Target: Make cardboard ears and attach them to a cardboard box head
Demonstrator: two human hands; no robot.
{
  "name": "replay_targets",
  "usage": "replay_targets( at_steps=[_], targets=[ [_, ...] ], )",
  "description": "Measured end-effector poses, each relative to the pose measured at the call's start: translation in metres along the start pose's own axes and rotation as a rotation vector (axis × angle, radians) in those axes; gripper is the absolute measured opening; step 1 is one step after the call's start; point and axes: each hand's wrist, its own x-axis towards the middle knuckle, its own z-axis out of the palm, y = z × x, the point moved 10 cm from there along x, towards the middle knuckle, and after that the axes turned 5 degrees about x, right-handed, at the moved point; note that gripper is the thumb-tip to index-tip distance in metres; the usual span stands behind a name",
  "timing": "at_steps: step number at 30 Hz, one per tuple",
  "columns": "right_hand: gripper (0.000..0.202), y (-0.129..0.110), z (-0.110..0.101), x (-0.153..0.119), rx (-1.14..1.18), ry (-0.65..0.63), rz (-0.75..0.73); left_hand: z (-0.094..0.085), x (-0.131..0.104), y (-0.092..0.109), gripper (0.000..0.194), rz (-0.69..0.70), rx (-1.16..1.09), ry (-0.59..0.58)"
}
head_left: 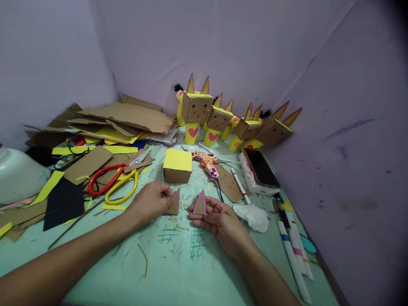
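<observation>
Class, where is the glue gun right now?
In the head view, the glue gun lies right of the yellow-topped box, beside the cardboard piece.

You're in a small craft corner, perhaps in a home — the green tabletop (121, 272) sits tight between scuffed, plain lilac walls (216, 38). Scissors (106, 176), a patterned glue gun (208, 163), markers (295, 255) and stacked cardboard (134, 117) surround you — and handmade cardboard figures (197, 110) line the back.

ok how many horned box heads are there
4, in a row at the back: leftmost head, second head, third head, rightmost head.
</observation>
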Motion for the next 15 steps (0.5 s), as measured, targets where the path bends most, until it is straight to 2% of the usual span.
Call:
replay_targets(
  at_steps=[4, 10, 15],
  targets=[
    [0.030, 0.000, 0.001, 0.000, -0.002, -0.009, -0.011, 0.003, 0.000, 0.001, 0.006, -0.020, -0.028, -0.043],
    [0.021, 0.002, 0.006, 0.000, -0.045, -0.061, -0.003, 0.022, -0.007, 0.006, 0.013, -0.078, -0.184, -0.175],
    [0.031, 0.004, 0.016, -0.002, -0.017, -0.108, 0.020, 0.031, -0.015, 0.007, 0.017, -0.063, -0.287, -0.180]
  ],
)
